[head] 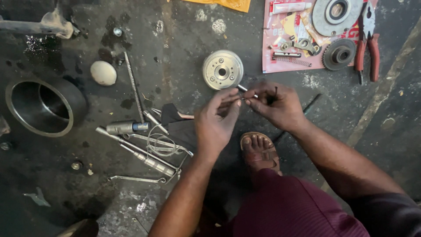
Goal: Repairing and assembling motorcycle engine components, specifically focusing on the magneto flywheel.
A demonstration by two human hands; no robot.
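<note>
Two hands point(217, 120) point(276, 105), one pair of pliers point(367, 41) (red-handled), one sprocket point(339, 54), one metal bowl point(41, 106).

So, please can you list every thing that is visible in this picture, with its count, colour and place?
round metal hub: one, silver, on the floor just beyond the hands
metal bowl: one, steel, far left on the floor
oval lump: one, pale, right of the bowl
spanners and sockets: several, silver, lying together left of the hands
printed sheet: one, pink, top right, under small parts
disc plate: one, grey, on the sheet
sprocket: one, dark, at the sheet's lower edge
pliers: one, red handles, right of the sheet
left hand: pinching a thin metal pin
right hand: pinching the same pin
sandalled foot: one, below the hands
</note>
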